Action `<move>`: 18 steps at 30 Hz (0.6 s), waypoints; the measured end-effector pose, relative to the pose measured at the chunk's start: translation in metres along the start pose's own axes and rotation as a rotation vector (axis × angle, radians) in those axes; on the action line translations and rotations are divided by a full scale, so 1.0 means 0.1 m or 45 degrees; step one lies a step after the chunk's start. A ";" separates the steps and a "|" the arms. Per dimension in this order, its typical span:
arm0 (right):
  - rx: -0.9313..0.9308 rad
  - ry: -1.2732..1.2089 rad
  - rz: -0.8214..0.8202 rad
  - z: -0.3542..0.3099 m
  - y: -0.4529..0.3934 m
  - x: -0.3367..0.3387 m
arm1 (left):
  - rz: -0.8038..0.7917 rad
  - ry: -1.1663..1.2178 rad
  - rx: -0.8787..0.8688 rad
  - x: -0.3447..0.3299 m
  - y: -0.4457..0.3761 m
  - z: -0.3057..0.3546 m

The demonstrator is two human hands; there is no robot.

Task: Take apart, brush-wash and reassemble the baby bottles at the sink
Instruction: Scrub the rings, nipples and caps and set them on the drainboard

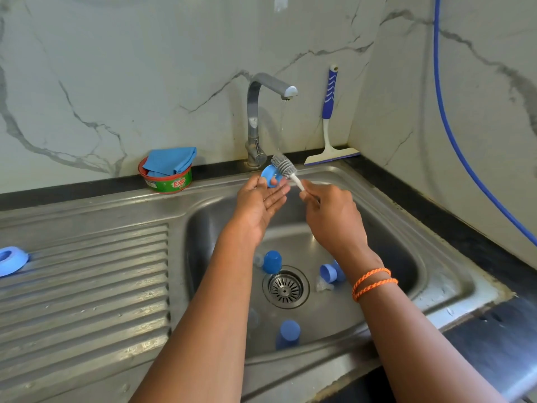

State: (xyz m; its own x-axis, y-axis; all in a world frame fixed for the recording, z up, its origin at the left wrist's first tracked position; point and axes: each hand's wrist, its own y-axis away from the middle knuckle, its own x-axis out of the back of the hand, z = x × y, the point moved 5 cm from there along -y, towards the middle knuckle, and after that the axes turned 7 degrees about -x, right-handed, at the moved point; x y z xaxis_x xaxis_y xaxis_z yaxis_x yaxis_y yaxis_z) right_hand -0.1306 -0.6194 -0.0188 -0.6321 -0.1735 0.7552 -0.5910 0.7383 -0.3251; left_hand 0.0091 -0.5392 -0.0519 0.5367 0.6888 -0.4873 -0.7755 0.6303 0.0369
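My left hand [261,199] holds a blue bottle ring [268,176] at its fingertips, under the thin stream from the tap [263,112]. A grey bottle brush [284,167] lies against the ring; my right hand [328,213] grips its white handle. Down in the sink basin [406,257] lie blue caps [272,261] [332,271] [288,334] and clear teats [324,285] around the drain [285,287]. Another blue ring [11,260] sits on the draining board at the far left.
A green soap tub [168,181] with a blue cloth [171,159] on it stands behind the sink. A blue-handled squeegee [329,126] leans in the corner. A blue hose [465,155] runs down the right wall. The ribbed draining board [87,286] spreads to the left.
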 end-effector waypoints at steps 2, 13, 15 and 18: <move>-0.057 -0.003 -0.005 0.06 -0.02 0.00 | -0.033 0.078 0.031 -0.02 0.02 0.00; -0.004 0.000 -0.009 -0.04 0.03 -0.04 | 0.187 0.512 0.027 0.05 -0.01 -0.02; 0.004 0.034 0.019 -0.05 0.04 -0.03 | 0.202 0.537 0.035 0.04 -0.01 -0.05; 0.020 0.059 0.015 -0.09 0.06 -0.04 | 0.200 0.561 0.044 0.03 -0.01 -0.09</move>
State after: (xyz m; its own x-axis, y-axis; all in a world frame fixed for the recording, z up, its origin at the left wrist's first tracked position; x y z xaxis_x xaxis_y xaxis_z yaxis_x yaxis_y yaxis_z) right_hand -0.1265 -0.6081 -0.0187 -0.6155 -0.1345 0.7766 -0.5916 0.7299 -0.3424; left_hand 0.0081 -0.5409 -0.0616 0.2151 0.5638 -0.7974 -0.8206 0.5471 0.1654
